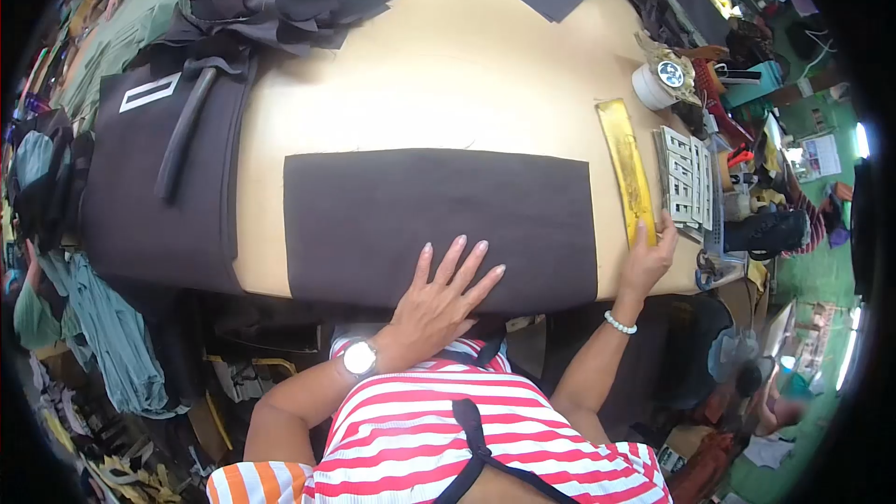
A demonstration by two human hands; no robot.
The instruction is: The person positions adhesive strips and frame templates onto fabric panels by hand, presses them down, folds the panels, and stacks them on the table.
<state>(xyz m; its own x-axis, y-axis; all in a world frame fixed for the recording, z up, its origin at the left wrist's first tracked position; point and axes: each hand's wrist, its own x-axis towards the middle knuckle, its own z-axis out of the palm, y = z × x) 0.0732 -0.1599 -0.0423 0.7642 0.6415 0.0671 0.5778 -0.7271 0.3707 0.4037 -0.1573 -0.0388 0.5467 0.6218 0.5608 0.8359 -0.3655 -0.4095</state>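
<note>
A dark rectangular fabric panel [420, 215] lies flat on the pale table. My left hand [443, 303] rests palm down on its near edge, fingers spread, with a watch at the wrist. Just right of the panel is a long yellow strip [625, 159], ruler-like and worn-looking, lying lengthwise away from me. Its near end is between the fingers of my right hand [651, 257], which has a beaded bracelet at the wrist. The lower part of the panel reaches the table's front edge.
At left, a stack of dark panels [121, 196] carries a white rectangular frame [149, 92] and a dark curved bar [185, 131]. Dark cloth pieces [271, 0] cover the back. A round white container [651, 89], slotted templates [686, 177] and scissors [707, 271] sit at right.
</note>
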